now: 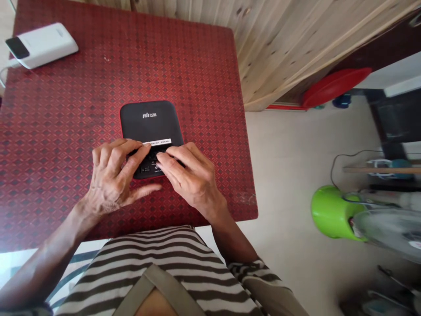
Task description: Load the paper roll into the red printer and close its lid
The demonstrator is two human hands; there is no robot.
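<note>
The left hand (110, 175) and right hand (190, 177) are arched over the lower end of a matte black rounded-corner device (151, 120), with fingertips laid on its face either side of a white label strip (157, 141). Neither hand is clenched; whether the device is actually gripped cannot be told from this view. The left thumb is splayed clear. The device lies flat mid-worktop (204, 87), on diamond-patterned red covering. A cabled white power bank (41, 46), apparently, is placed at the far left corner.
</note>
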